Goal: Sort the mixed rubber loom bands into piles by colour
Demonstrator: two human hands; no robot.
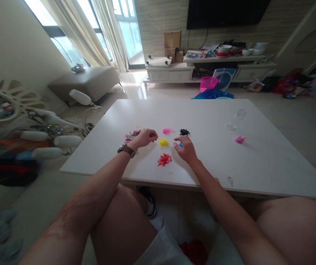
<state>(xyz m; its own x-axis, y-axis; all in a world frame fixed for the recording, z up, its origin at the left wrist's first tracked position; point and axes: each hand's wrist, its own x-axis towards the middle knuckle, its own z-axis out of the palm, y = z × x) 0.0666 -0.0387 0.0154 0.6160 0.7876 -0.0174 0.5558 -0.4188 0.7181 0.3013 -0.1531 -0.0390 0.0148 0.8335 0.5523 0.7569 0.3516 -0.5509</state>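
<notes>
Small, thin, band-like pieces lie sorted by colour in little piles on the white table (207,154). My left hand (147,136) is closed in a pinch just left of the yellow pile (163,143); whatever its fingertips hold is too small to make out. A mixed-colour pile (132,136) sits beside and partly behind that hand. My right hand (186,148) has its thumb and forefinger apart over a blue pile (180,144), which it partly covers. Beyond it is a black pile (185,131). The pink pile (167,131) lies behind the yellow one, the red pile (164,159) in front.
On the table's right side are a clear plastic container (240,115), a round clear piece (230,127) and a small pink object (240,139). A small clear item (230,180) lies near the front edge. A pink basket (208,84) stands beyond the table.
</notes>
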